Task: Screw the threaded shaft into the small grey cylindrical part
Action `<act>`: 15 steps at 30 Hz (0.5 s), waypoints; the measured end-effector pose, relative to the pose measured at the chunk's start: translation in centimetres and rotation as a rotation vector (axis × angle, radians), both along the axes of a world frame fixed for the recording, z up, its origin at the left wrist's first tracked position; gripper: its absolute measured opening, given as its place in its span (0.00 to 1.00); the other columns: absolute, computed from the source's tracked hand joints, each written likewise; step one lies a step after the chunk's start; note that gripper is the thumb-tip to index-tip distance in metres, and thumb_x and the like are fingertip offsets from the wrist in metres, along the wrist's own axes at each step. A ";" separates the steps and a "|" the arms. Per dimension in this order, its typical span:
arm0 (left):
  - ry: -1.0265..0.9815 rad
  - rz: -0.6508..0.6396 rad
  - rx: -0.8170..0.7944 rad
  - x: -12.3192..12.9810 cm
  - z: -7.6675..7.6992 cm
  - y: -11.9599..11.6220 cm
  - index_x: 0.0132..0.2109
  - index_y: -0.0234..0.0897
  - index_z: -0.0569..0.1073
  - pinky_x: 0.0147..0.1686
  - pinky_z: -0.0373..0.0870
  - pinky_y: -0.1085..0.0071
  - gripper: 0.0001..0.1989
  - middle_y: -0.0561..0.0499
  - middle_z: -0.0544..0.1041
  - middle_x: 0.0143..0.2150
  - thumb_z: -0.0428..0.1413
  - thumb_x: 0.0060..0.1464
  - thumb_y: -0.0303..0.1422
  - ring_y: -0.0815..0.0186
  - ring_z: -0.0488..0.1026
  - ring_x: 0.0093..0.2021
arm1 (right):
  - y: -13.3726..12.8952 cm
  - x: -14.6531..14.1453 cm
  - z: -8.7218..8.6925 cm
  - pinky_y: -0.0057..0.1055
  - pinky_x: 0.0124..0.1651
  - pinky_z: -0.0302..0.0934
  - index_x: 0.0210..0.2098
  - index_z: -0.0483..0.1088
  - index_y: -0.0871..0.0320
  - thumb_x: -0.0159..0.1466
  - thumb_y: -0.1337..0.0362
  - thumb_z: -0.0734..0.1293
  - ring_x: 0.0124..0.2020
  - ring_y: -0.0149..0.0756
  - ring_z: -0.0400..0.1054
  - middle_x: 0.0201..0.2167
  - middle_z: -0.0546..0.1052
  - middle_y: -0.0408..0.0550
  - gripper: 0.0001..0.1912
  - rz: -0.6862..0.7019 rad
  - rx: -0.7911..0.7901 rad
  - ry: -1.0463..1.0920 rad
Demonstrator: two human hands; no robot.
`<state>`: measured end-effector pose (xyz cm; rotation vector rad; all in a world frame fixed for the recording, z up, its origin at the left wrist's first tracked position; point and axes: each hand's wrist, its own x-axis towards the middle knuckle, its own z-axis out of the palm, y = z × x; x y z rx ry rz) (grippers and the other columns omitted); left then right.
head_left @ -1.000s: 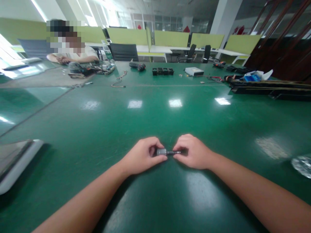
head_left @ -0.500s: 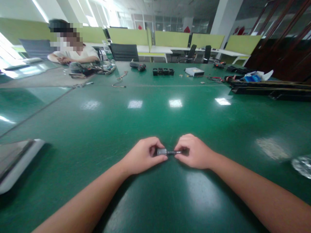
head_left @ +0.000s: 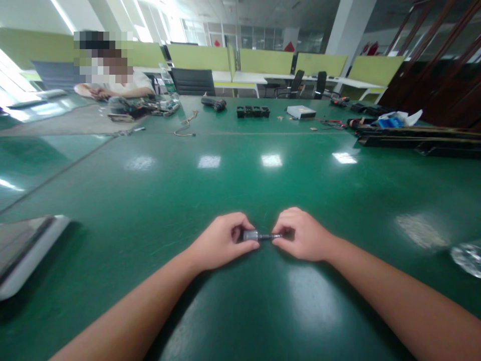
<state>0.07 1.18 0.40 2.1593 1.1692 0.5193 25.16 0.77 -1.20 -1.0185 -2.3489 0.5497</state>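
My left hand (head_left: 221,241) pinches a small silvery cylinder (head_left: 251,235) between thumb and fingers, just above the green table (head_left: 240,190). A thin dark rod (head_left: 265,237) sticks out of the cylinder to the right. Its far end sits between the thumb and fingertips of my right hand (head_left: 298,235), which is closed on it. Cylinder and rod lie in one line, roughly level. Part of the rod's end is hidden by my right fingers, and its exact kind is too small to tell.
A grey-white slab-like device (head_left: 33,250) lies at the left edge, and a shiny clear object (head_left: 468,258) at the right edge. Farther back are a cable (head_left: 184,128), a black block (head_left: 253,111), a silver box (head_left: 300,112) and dark bars (head_left: 413,138). Someone sits at the far left.
My right hand has shifted very slightly to the right along the rod. My left hand and the cylinder have stayed in place.
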 end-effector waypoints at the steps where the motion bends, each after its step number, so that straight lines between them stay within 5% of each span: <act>1: -0.001 -0.001 0.002 0.0 0.0 0.0 0.39 0.37 0.76 0.26 0.59 0.74 0.15 0.56 0.68 0.25 0.64 0.52 0.44 0.69 0.65 0.26 | 0.0 0.0 0.0 0.37 0.46 0.59 0.30 0.75 0.58 0.57 0.67 0.73 0.34 0.36 0.71 0.29 0.78 0.44 0.04 0.001 -0.003 -0.002; 15: -0.003 -0.003 -0.006 0.0 -0.1 0.0 0.39 0.37 0.76 0.26 0.59 0.75 0.15 0.56 0.69 0.26 0.63 0.52 0.44 0.69 0.65 0.26 | 0.3 0.5 0.2 0.33 0.40 0.58 0.30 0.75 0.59 0.55 0.68 0.74 0.30 0.33 0.68 0.26 0.76 0.43 0.04 0.002 -0.026 -0.007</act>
